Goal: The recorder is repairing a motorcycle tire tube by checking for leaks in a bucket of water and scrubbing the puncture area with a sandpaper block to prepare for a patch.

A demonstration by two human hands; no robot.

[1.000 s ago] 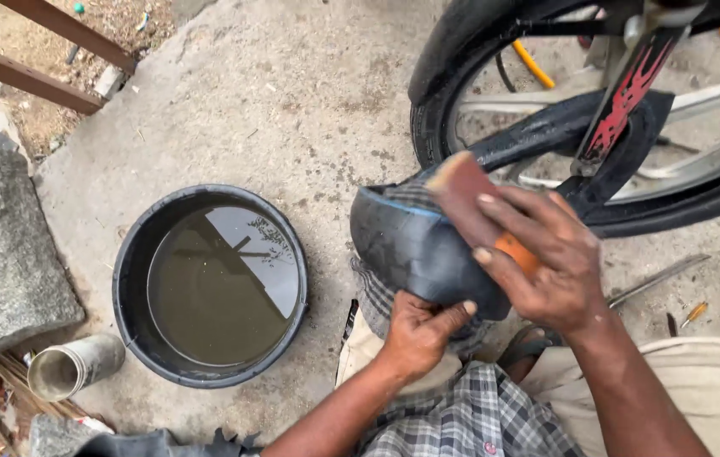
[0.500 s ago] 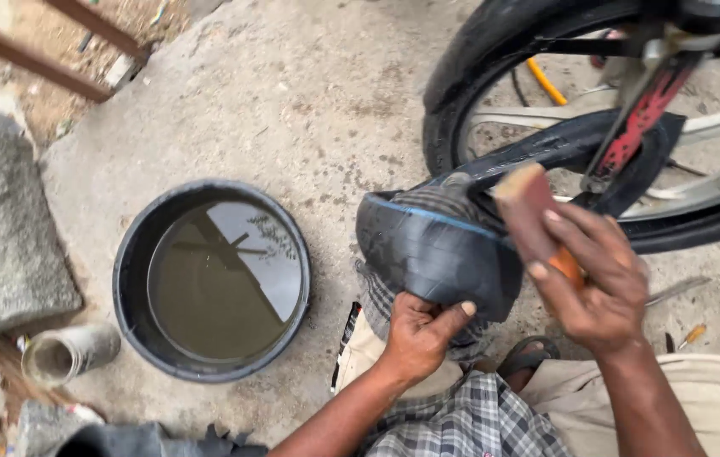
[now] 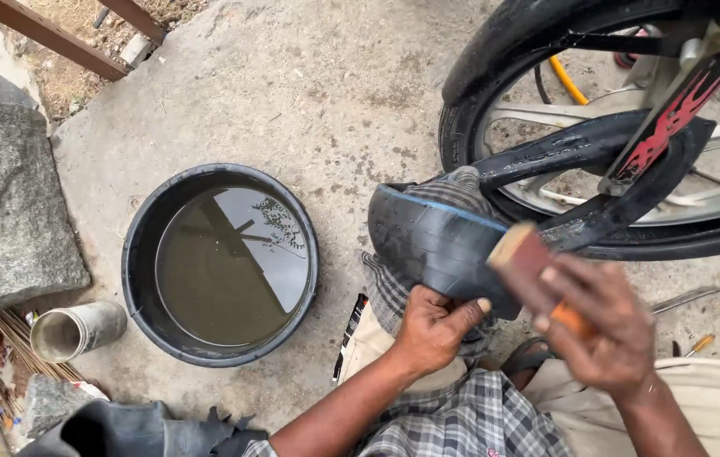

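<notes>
Left hand (image 3: 434,326) grips the black inner tube (image 3: 436,241) from below; right hand (image 3: 605,326) clasps a wooden block (image 3: 522,254) pressed against the tube's upper right; water basin (image 3: 220,264) to the left.

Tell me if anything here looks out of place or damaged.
Nothing looks spilled or broken. One oddity: the black inner tube hangs out of the wheel, draped over the person's knee. The left hand pins it while the right hand holds a reddish block against it.

The black rubber inner tube (image 3: 436,241) looks matt and smooth. At its 3 o'clock, the reddish-brown wooden rubbing block (image 3: 522,258) seems rough-faced. At 9 o'clock, the round black basin (image 3: 144,254) holds glossy, reflective water on rough grey concrete ground (image 3: 309,93).
</notes>
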